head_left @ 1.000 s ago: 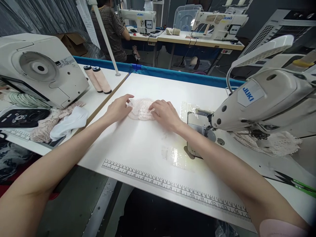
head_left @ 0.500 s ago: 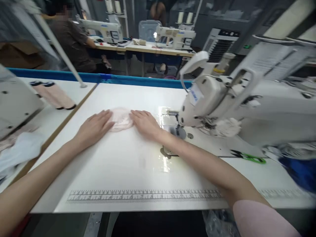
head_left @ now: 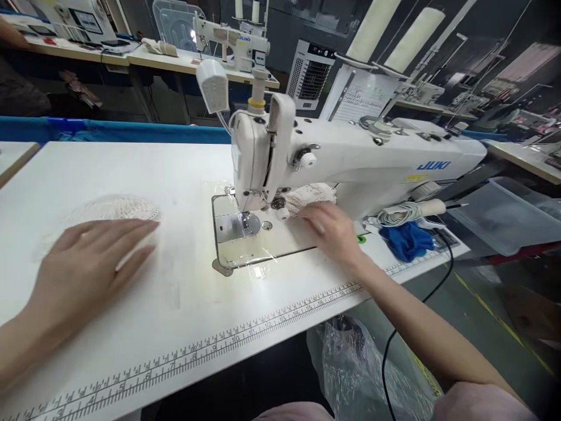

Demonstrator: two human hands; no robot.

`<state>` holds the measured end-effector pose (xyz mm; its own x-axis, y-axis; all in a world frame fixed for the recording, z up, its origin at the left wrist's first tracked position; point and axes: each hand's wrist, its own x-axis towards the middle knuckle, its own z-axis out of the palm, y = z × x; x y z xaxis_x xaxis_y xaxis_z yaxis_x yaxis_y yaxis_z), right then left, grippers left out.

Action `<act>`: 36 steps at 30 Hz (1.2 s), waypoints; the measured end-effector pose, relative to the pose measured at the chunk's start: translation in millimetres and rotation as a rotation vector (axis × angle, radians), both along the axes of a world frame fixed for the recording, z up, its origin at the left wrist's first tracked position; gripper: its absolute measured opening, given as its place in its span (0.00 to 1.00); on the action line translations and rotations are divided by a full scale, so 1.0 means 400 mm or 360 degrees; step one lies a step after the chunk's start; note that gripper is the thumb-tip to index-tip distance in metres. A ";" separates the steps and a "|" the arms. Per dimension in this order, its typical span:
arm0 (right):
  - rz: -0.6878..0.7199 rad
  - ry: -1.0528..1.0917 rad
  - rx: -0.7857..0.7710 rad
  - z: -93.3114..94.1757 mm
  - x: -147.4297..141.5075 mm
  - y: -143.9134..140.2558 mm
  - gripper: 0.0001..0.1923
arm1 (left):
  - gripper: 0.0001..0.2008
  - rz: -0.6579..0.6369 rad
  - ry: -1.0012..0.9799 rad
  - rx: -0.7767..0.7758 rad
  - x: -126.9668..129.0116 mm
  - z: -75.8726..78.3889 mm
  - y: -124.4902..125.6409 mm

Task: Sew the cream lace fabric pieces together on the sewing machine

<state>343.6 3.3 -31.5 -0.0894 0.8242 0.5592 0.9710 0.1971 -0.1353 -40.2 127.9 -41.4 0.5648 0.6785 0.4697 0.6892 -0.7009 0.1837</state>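
My left hand point(head_left: 90, 257) lies flat and open on the white table point(head_left: 175, 169), its fingertips at the near edge of a pale pink lace piece point(head_left: 118, 207). My right hand point(head_left: 333, 231) reaches under the arm of the white JUKI sewing machine point(head_left: 350, 158), fingers spread toward a pile of white lace point(head_left: 313, 194) behind the needle. Motion blurs the right hand and it holds nothing that I can see. The needle plate point(head_left: 239, 225) sits between my two hands.
A printed ruler point(head_left: 245, 333) runs along the table's front edge. Blue cloth point(head_left: 407, 240) and a coiled cable point(head_left: 397, 215) lie right of the machine, with a clear plastic bin point(head_left: 504, 216) beyond. A plastic bag point(head_left: 355, 368) hangs under the table. More sewing machines point(head_left: 228, 38) stand behind.
The view has swung right. My right hand left the pink lace piece and moved right past the needle to the white lace pile. My left hand stays by the pink piece.
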 end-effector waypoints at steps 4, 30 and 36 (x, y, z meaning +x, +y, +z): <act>-0.0284 -0.0068 -0.0023 0.021 0.065 0.047 0.09 | 0.23 -0.0482 0.0015 0.0092 0.132 -0.002 -0.062; -0.0383 -0.0466 -0.0292 0.064 0.061 0.109 0.08 | 0.13 -0.0535 -0.0211 0.0110 0.283 -0.019 -0.123; -0.0098 -0.0338 -0.0204 0.042 0.126 0.130 0.06 | 0.16 -0.0371 -0.0306 -0.0115 0.270 -0.037 -0.099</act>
